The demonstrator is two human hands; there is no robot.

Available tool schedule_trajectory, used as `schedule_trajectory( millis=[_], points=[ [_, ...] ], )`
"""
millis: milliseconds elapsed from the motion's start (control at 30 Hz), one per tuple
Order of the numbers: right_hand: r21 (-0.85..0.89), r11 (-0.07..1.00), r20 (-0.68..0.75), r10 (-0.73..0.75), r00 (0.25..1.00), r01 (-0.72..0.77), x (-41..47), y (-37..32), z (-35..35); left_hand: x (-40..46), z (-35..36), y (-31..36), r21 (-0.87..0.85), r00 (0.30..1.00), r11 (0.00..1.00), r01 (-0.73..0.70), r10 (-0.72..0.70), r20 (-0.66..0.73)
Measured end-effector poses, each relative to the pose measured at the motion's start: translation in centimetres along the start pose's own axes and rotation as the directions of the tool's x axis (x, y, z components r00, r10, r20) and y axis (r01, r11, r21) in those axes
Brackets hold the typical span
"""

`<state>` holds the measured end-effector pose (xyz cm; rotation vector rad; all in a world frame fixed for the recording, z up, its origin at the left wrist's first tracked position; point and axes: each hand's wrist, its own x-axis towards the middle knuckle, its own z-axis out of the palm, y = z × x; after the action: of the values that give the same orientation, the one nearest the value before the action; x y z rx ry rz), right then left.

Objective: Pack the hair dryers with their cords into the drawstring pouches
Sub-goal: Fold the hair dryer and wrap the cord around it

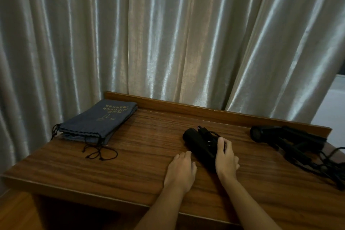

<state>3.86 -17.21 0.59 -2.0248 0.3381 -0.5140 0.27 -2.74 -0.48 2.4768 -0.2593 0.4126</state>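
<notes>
Left of centre, far corner of the wooden table (130,157): stack of dark blue drawstring pouches (99,120), lying flat, gold print reading "HAIR DRIER" on the top one; black drawstrings (97,148) trailing loose from the near edge onto the wood.

Lower centre: left hand (181,171), palm down on the tabletop, fingers relaxed and close together, holding nothing, just beside the folded dryer.

Centre right: black hair dryer (199,144), lying on the table with its cord bundled against it. Right hand (225,158) on its near end, fingers curled over the body and cord.

Far right, near the raised back edge: second black hair dryer (276,135), untouched, its cord (321,162) sprawling loose toward the lower right.

Background, full width: pale, glossy pleated curtain (168,33).
</notes>
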Motion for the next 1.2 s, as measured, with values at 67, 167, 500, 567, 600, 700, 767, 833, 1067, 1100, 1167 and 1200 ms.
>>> schedule_trajectory(
  millis=[67,167,500,567,600,700,767,833,1067,1100,1167,1200],
  points=[
    [0.046,0.999,-0.051,-0.02,0.999,0.022,-0.2,0.3,0.0,0.0,0.0,-0.1,-0.02,1.0,1.0,0.0,0.0,-0.002],
    [0.136,0.991,-0.14,-0.001,0.99,0.021,-0.7,0.7,-0.2,0.1,0.0,-0.5,-0.042,1.0,0.999,0.004,-0.004,0.009],
    [0.257,0.966,-0.174,0.078,0.982,-0.031,-1.4,1.8,-0.9,0.1,0.1,-0.6,-0.087,1.0,0.996,0.004,-0.005,-0.013],
    [0.277,0.96,-0.198,0.104,0.975,-0.046,-1.5,1.8,-1.0,0.1,0.0,-0.7,-0.152,1.0,0.988,0.019,-0.022,-0.019],
    [0.292,0.955,-0.219,0.117,0.969,-0.05,-1.6,1.9,-1.1,0.1,-0.1,-0.8,-0.2,0.999,0.979,0.036,-0.041,-0.017],
    [0.339,0.939,-0.298,0.165,0.94,-0.057,-1.8,2.0,-1.4,0.3,0.0,-1.4,-0.359,0.993,0.928,0.1,-0.115,-0.018],
    [0.335,0.939,-0.341,0.2,0.919,-0.081,-1.9,2.1,-1.5,0.4,0.0,-1.6,-0.397,0.99,0.909,0.122,-0.142,-0.022],
    [0.315,0.945,-0.353,0.201,0.914,-0.086,-2.0,2.1,-1.5,0.3,0.2,-1.7,-0.406,0.989,0.906,0.12,-0.143,-0.027],
    [0.22,0.975,-0.465,0.121,0.877,-0.018,-3.2,1.2,-1.6,-0.3,-0.5,-1.5,-0.543,0.986,0.829,0.135,-0.164,-0.004],
    [0.149,0.988,-0.505,0.05,0.862,0.031,-3.6,1.1,-1.7,-0.5,-0.9,-1.6,-0.588,0.982,0.795,0.15,-0.188,-0.003],
    [-0.058,0.981,-0.569,-0.186,0.801,0.187,-4.7,0.6,-1.7,-1.2,-2.3,-2.8,-0.678,0.968,0.711,0.187,-0.252,0.003],
    [-0.146,0.949,-0.569,-0.311,0.761,0.279,-5.4,0.3,-1.6,-1.5,-3.5,-4.0,-0.691,0.961,0.697,0.192,-0.277,-0.013]
  ],
)
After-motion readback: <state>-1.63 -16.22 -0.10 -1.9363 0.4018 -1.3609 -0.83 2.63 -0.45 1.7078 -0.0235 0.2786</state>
